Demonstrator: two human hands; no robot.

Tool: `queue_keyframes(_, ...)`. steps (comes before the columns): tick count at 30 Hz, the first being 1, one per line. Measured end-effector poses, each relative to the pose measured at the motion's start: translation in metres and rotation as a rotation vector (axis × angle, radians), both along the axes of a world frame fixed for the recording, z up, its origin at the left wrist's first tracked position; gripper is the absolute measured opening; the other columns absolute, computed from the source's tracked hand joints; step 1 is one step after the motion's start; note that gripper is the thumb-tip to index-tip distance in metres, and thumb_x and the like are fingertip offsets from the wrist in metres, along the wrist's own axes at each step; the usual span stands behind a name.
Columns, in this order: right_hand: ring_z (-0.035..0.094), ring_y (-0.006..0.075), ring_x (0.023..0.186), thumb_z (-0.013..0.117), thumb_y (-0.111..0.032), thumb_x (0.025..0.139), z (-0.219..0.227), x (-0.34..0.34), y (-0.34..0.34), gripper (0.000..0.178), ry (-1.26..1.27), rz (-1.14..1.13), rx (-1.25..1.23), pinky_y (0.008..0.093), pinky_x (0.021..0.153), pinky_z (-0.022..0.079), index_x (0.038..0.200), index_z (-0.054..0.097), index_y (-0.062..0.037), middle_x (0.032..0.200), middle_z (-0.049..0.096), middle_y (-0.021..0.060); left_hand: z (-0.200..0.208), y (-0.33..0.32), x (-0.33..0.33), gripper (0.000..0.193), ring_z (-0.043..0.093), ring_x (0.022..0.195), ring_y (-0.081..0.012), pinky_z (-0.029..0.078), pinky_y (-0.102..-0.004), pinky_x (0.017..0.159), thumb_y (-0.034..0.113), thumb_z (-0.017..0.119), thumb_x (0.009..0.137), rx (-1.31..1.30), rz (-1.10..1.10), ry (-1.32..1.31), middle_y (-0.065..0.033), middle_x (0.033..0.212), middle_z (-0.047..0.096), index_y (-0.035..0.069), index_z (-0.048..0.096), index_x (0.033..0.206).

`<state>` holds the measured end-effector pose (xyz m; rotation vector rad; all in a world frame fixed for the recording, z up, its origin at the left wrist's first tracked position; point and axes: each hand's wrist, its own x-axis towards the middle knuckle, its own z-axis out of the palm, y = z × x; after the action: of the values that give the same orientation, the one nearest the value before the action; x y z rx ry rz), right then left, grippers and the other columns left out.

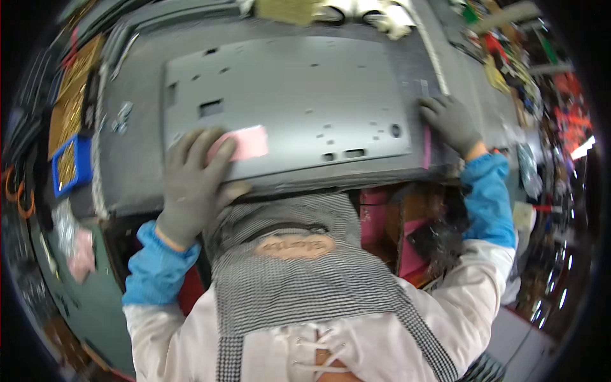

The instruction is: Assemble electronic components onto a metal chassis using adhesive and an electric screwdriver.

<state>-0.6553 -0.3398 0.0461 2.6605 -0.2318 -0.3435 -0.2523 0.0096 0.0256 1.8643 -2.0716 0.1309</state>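
A flat grey panel (pixel 286 95) with several holes and slots lies on the dark bench mat in front of me. My left hand (pixel 197 181), in a grey glove, rests over the panel's near left corner with its fingers stretched out and apart. The fingertips touch the left edge of a pink piece (pixel 250 142), which lies on the panel. Beyond the panel's right edge, my right hand (pixel 453 124), also gloved, lies on the mat with its fingers stretched left. A narrow pink strip (pixel 427 148) is just below those fingertips.
On the left, a blue bin (pixel 71 164) of brass-coloured parts adjoins a cardboard box (pixel 75 95) of similar parts. Small clear pieces (pixel 123 118) lie on the mat. White rolls (pixel 375 13) stand at the far edge. Orange-handled scissors (pixel 24 197) are far left; open shelves (pixel 394 223) sit below the bench.
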Motion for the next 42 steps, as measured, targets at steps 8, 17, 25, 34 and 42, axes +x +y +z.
queue_keyframes(8,0.07,0.0255,0.092,0.065,0.006,0.09,0.03,0.068,0.062,0.02,-1.444,-0.11,0.449,0.0371,0.075,0.057,0.108,0.065,-0.0036,0.108,0.07,0.0139,-0.015,0.024,0.001,0.073,0.052,0.124,-0.0441,0.049,-0.0532,0.098,0.063,0.068,0.082,-0.138,0.162,0.054,-0.0177,0.131,0.059,0.005,0.06,0.125)
queue_keyframes(17,0.064,0.0179,0.079,0.062,-0.001,0.088,0.008,0.245,0.2,0.019,-1.097,-0.051,1.389,0.0298,0.071,0.052,0.107,0.064,0.0007,0.091,0.067,0.0091,-0.019,0.019,0.004,0.067,0.052,0.125,-0.0409,0.046,-0.0526,0.1,0.063,0.065,0.083,-0.108,0.204,0.063,-0.0157,0.13,0.06,0.003,0.065,0.115)
queue_keyframes(25,0.063,0.0165,0.083,0.059,0.003,0.088,-0.001,0.255,0.201,0.021,-0.916,-0.166,1.361,0.0304,0.076,0.051,0.109,0.06,0.0025,0.096,0.067,0.0112,-0.025,0.019,0.006,0.067,0.053,0.125,-0.0387,0.045,-0.0521,0.101,0.065,0.059,0.086,-0.126,0.223,0.06,-0.0147,0.128,0.061,0.004,0.066,0.112)
queue_keyframes(34,0.063,0.0155,0.081,0.062,0.001,0.088,0.006,0.257,0.202,0.018,-0.846,-0.143,1.284,0.0293,0.073,0.051,0.106,0.062,0.0025,0.094,0.067,0.0104,-0.024,0.018,0.006,0.066,0.053,0.125,-0.0379,0.045,-0.0517,0.101,0.064,0.058,0.087,-0.134,0.205,0.06,-0.0139,0.128,0.061,0.004,0.065,0.113)
queue_keyframes(42,0.064,0.0169,0.076,0.061,-0.001,0.09,0.008,0.265,0.205,0.015,-0.808,-0.135,1.185,0.0302,0.07,0.052,0.103,0.064,0.0024,0.089,0.066,0.0102,-0.024,0.021,0.004,0.067,0.053,0.126,-0.0372,0.045,-0.0512,0.102,0.064,0.062,0.084,-0.105,0.226,0.051,-0.0126,0.129,0.062,0.004,0.066,0.113)
